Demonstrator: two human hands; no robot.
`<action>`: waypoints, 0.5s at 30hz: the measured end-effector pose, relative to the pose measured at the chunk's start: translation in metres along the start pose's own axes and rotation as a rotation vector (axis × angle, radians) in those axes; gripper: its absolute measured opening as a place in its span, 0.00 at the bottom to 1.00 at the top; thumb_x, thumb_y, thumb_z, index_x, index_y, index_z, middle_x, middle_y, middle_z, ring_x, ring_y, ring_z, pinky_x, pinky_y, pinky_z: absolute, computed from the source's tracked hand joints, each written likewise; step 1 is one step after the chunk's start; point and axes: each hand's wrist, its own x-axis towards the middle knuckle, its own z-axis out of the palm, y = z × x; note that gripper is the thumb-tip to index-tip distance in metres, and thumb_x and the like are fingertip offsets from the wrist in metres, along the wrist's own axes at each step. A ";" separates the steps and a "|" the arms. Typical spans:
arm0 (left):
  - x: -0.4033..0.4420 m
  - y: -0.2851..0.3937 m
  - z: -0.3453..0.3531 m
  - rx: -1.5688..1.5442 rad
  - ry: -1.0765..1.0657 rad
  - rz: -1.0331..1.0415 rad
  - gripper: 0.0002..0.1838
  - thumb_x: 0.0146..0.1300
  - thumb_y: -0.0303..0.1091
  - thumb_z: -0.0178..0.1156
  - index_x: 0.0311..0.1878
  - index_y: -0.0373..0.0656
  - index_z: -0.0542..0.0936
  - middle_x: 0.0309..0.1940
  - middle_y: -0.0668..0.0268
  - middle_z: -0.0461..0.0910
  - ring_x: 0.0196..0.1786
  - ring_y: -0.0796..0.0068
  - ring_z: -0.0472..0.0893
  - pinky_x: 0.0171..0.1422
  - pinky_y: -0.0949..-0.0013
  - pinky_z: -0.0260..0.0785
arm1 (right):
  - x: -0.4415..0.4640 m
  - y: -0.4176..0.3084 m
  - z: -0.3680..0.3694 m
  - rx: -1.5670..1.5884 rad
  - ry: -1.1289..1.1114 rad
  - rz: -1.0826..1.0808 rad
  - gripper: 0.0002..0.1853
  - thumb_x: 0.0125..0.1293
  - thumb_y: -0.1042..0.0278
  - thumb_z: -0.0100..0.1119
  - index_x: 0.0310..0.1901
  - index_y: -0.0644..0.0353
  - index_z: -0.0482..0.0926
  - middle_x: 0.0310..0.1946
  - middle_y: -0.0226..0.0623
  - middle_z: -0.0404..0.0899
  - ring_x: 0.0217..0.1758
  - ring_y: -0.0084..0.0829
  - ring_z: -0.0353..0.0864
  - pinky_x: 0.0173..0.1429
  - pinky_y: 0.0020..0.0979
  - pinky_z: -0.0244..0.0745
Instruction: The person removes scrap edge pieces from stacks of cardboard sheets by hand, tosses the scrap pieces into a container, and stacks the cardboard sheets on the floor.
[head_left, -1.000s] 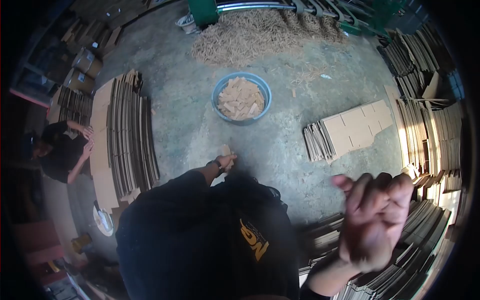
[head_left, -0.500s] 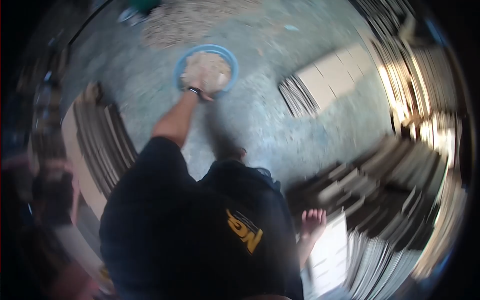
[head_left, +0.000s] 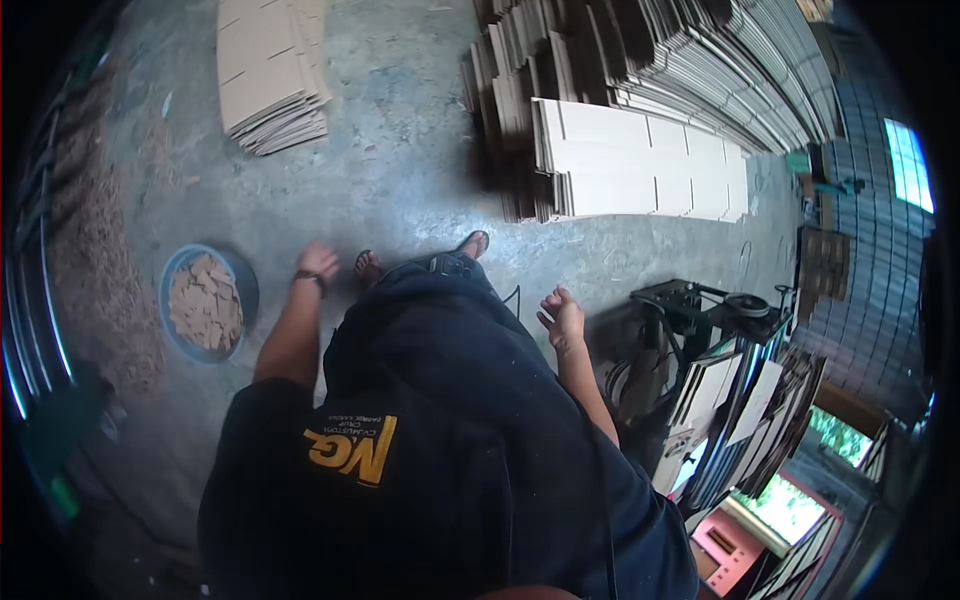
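My left hand (head_left: 318,262), with a dark band on its wrist, hangs over the floor at my side. It holds nothing, and its fingers are loosely apart. Nearest to it is a blue basin (head_left: 250,280) filled with torn brown cardboard pieces (head_left: 205,305), a short way to the left. On the other side, my right hand (head_left: 563,316) is raised in front of the body. Its fingers are half curled and apart, with nothing visible in them.
Flat cardboard stacks (head_left: 270,70) lie at upper left, with larger piles (head_left: 640,160) at upper right. A dark wheeled machine (head_left: 715,315) stands to the right. Cardboard scraps (head_left: 110,250) cover the floor at far left.
My left hand has come away from the cardboard pieces in the basin. The view has turned, so the basin now sits at the left and the big piles at upper right.
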 end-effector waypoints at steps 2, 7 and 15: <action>-0.019 -0.004 0.106 0.167 -0.252 0.018 0.37 0.65 0.54 0.52 0.71 0.45 0.56 0.66 0.57 0.64 0.67 0.57 0.66 0.67 0.51 0.60 | 0.019 0.001 -0.023 0.041 0.053 0.052 0.20 0.65 0.54 0.56 0.52 0.59 0.72 0.33 0.31 0.73 0.43 0.31 0.75 0.53 0.44 0.71; -0.077 0.026 0.313 0.209 -0.467 0.066 0.43 0.62 0.65 0.49 0.71 0.43 0.57 0.68 0.54 0.61 0.69 0.56 0.62 0.68 0.48 0.56 | 0.078 -0.019 -0.071 0.237 0.033 0.090 0.20 0.64 0.45 0.55 0.45 0.53 0.73 0.31 0.26 0.73 0.43 0.30 0.74 0.55 0.45 0.66; -0.033 0.005 0.498 -0.116 -0.113 0.224 0.52 0.57 0.78 0.31 0.72 0.42 0.53 0.70 0.52 0.59 0.72 0.53 0.57 0.73 0.41 0.40 | 0.162 -0.086 -0.085 0.329 0.009 0.096 0.40 0.55 0.30 0.56 0.56 0.57 0.64 0.54 0.41 0.66 0.61 0.38 0.65 0.65 0.51 0.57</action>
